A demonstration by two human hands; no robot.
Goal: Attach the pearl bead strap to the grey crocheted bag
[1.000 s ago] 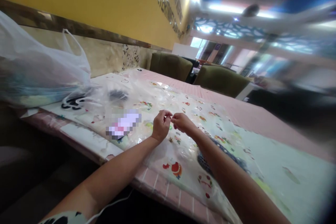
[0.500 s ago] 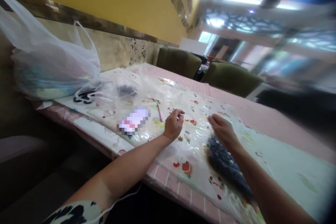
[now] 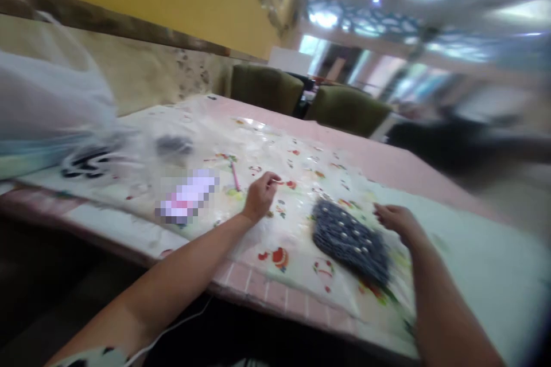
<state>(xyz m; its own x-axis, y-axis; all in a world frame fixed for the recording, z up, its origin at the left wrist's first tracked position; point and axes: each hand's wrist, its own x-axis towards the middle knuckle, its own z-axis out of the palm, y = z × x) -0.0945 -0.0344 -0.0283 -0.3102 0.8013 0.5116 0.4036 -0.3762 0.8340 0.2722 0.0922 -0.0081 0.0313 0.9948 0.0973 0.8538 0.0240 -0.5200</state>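
My left hand [image 3: 259, 196] rests on the plastic-covered patterned mat [image 3: 297, 169], its fingers pinched together on something too small to make out. A dark blue beaded piece with white beads [image 3: 348, 241] lies on the mat to the right of that hand. My right hand [image 3: 396, 220] hovers at the far right edge of that piece, fingers curled and smeared by motion. A thin pink stick [image 3: 235, 176] lies just left of my left hand.
A big translucent plastic bag [image 3: 47, 120] fills the table's left end, with a smaller clear bag holding something dark [image 3: 173, 145] beside it. A pixelated pink-and-white item [image 3: 187, 202] lies near the front edge. Two olive chairs [image 3: 267, 89] stand beyond the pink table [image 3: 387, 166].
My hands were together pinching something; my right hand has swung out to the right, past the beaded piece, which now lies uncovered. My left hand stays pinched. The view has shifted.
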